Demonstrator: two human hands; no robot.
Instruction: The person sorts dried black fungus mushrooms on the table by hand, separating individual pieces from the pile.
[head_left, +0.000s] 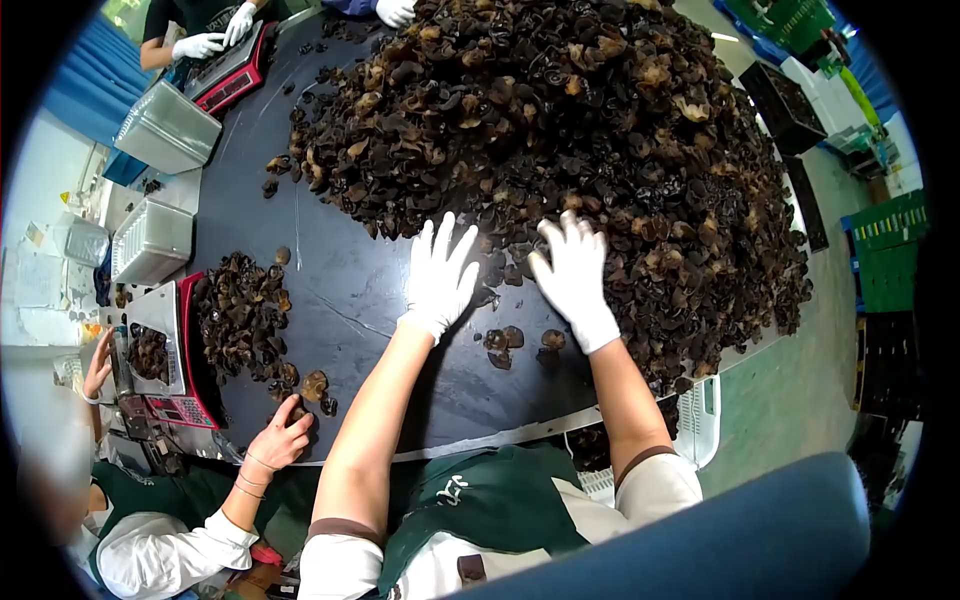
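Observation:
A large heap of dark brown wood ear mushrooms (550,110) covers the far and right side of the dark table (340,270). My left hand (438,278), in a white glove, lies at the heap's near edge with its fingers spread. To its right, my right hand (577,278), gloved too, rests at the heap with fingers apart, their tips slightly blurred. Neither hand shows anything held. Between them lie several loose wood ears, and a few more pieces (503,345) sit nearer to me on the tabletop.
At left, a co-worker's bare hand (277,440) touches pieces beside a smaller pile (240,320) and a red scale (195,350). Another person's gloved hands are at a second scale (235,80). Plastic containers (152,243) line the left edge; a white basket (700,425) stands below the table.

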